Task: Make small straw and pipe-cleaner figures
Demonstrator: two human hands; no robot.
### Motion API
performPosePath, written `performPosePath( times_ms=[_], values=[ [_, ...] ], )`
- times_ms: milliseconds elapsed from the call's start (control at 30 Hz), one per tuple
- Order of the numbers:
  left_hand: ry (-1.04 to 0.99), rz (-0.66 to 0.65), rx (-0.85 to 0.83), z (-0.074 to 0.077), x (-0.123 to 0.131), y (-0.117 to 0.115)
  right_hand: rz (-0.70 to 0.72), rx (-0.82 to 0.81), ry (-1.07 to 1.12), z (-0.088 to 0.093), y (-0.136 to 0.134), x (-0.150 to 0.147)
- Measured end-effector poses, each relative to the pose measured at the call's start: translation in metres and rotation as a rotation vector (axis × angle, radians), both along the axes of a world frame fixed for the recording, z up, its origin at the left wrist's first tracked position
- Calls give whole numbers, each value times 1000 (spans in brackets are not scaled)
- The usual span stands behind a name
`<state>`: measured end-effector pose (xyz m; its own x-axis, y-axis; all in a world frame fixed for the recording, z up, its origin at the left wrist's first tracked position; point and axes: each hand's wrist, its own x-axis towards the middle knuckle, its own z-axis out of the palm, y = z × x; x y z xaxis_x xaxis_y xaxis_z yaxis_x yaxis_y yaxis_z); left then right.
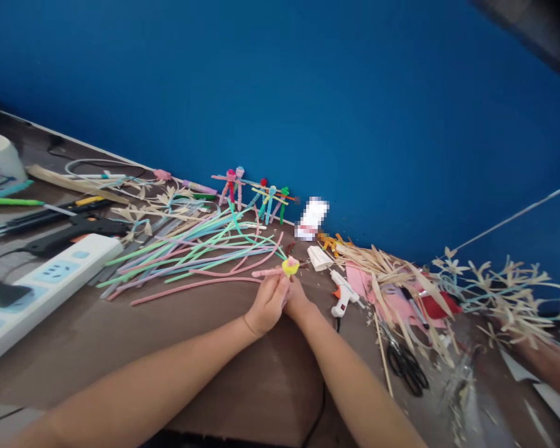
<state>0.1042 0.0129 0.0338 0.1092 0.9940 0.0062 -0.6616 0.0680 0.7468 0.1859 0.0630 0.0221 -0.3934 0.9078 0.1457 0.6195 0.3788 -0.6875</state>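
Note:
Both my hands meet above the middle of the table. My left hand (267, 305) is closed on a small pipe-cleaner figure (290, 267), with a yellow coil at its top and a pink piece sticking out to the left. My right hand (299, 297) presses in from the other side, its fingers closed on the same figure and partly hidden behind the left. Just beyond and to the left lies a spread of pastel pipe cleaners (205, 239) in green, pink and lilac. Several finished-looking pipe-cleaner figures (270, 199) lean against the blue wall.
A white glue gun (343, 292) lies right of my hands, black scissors (407, 368) further right. Dry leaf strips (378, 264) cover pink sheets. At left are a white power strip (51, 286) and a black glue gun (74, 231). Another person's arm (548, 361) shows at far right.

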Motion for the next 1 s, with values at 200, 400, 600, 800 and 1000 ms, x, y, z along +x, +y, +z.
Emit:
performPosePath(
  times_ms=[200, 400, 600, 800, 1000],
  values=[
    [49, 41, 129, 2, 2, 10, -89, -39, 118, 24, -9, 36],
    [-60, -127, -16, 1, 1, 14, -317, -384, 835, 25, -16, 64],
    [-77, -206, -93, -2, -3, 19, -442, -161, 914, 15, -17, 64],
    [-34, -194, -151, -4, -4, 23, -351, 16, 792, 25, -30, 59],
    [74, -144, -210, 0, 1, 19, -254, -43, 685, 22, -38, 44]
  ],
)
